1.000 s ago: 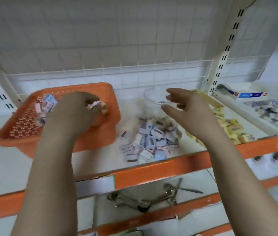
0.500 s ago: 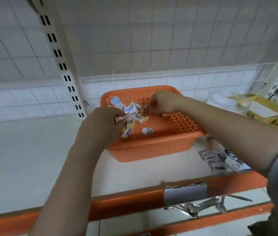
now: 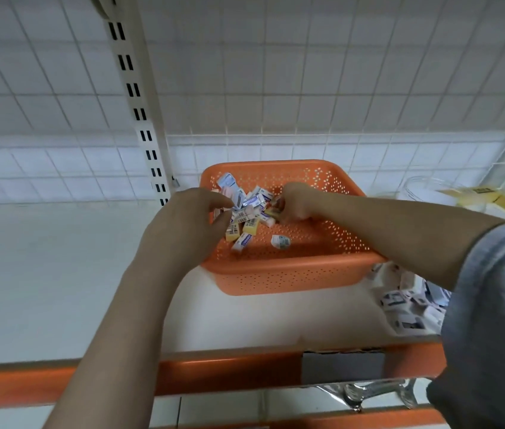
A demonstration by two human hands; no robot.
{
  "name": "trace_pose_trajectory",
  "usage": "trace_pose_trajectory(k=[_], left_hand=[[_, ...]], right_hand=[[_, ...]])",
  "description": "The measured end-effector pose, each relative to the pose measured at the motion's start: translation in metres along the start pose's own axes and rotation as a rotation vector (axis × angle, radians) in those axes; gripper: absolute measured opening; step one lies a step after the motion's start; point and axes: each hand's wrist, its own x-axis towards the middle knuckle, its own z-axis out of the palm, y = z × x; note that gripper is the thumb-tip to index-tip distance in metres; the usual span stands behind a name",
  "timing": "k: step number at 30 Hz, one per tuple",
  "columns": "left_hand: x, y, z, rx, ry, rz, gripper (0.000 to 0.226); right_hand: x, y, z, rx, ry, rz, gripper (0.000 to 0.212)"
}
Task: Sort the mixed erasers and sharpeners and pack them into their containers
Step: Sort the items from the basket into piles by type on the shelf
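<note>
Erasers (image 3: pixel 246 216) lie jumbled, axes mixed, in basket (image 3: pixel 291 274); both hands' fingers curled among them, grasp unclear.

One orange basket (image 3: pixel 291 274), two hands, one clear jar (image 3: pixel 424 188).

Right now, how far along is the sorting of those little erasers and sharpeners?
Partly done, it seems. A sorted-looking pile of white packets lies on the shelf right of the orange basket. In hand: both hands are in the basket, the left hand and right hand picking at the mixed heap. Left: that heap, one stray packet, and packing into containers.
</note>
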Motion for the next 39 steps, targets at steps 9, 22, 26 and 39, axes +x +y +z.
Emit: trace_pose_trajectory(k=[9,22,26,39], left_hand=[[0.053,0.007,0.005,0.264,-0.226,0.165,0.026],[0.112,0.007,0.06,0.564,-0.441,0.348,0.032],[0.111,0.008,0.062,0.569,-0.418,0.33,0.026],[0.041,0.044,0.011,-0.353,0.026,0.285,0.025]], right_hand=[[-0.073,0.032,-0.055,0.573,0.404,0.068,0.035],[-0.187,0.028,0.002,1.281,0.772,0.205,0.02],[-0.187,0.026,0.005,1.261,0.777,0.176,0.018],[-0.204,0.023,0.006,1.237,0.98,0.3,0.02]])
